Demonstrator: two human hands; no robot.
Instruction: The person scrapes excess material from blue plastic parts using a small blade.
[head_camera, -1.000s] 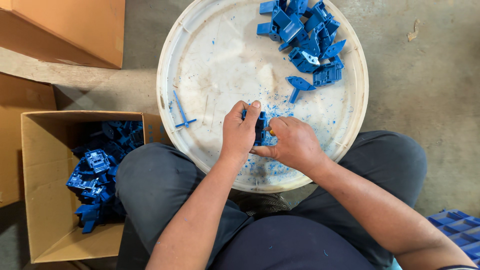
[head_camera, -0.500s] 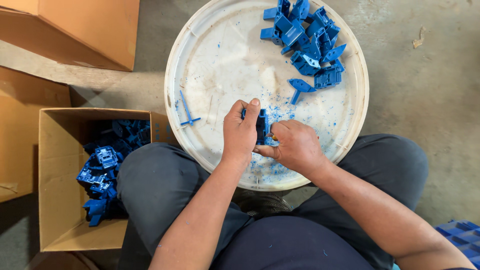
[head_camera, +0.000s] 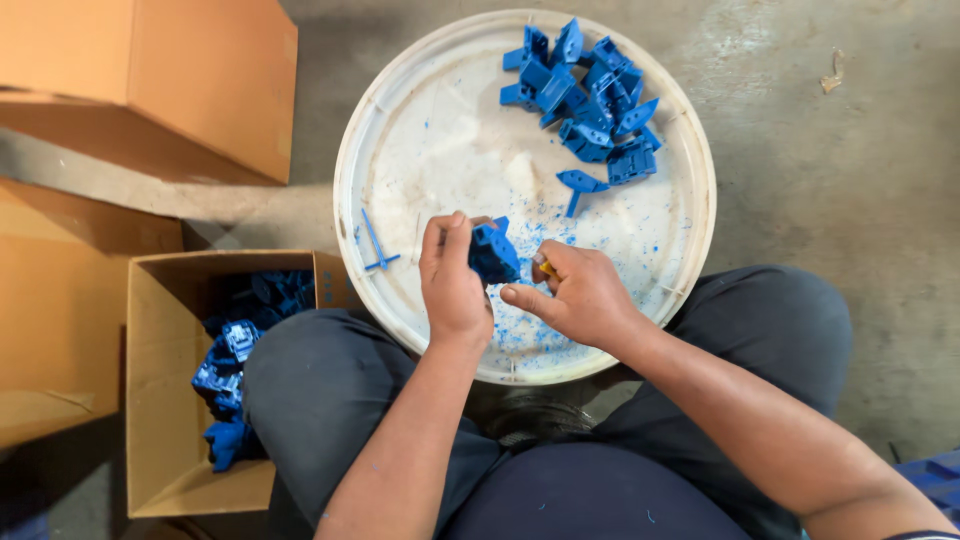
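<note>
My left hand (head_camera: 452, 282) grips a blue plastic part (head_camera: 493, 252) over the near side of a round white tray (head_camera: 372, 170). My right hand (head_camera: 575, 295) is closed beside the part, with a small yellow-handled tool (head_camera: 546, 269) poking out between thumb and fingers, its tip against the part. A heap of several blue plastic parts (head_camera: 590, 100) lies at the tray's far right, and one more blue part (head_camera: 579, 184) sits apart below the heap. A thin blue sprue (head_camera: 377, 243) lies at the tray's left edge. Blue shavings speckle the tray near my hands.
An open cardboard box (head_camera: 160, 400) with several blue parts (head_camera: 235, 355) inside stands left of my left knee. A closed cardboard box (head_camera: 150, 85) sits at top left, another cardboard surface (head_camera: 60, 310) at far left. Concrete floor (head_camera: 850, 170) lies right of the tray.
The blue part has been turned in my left hand, and my right hand has drawn slightly away from it. The view has shifted a little to the right.
</note>
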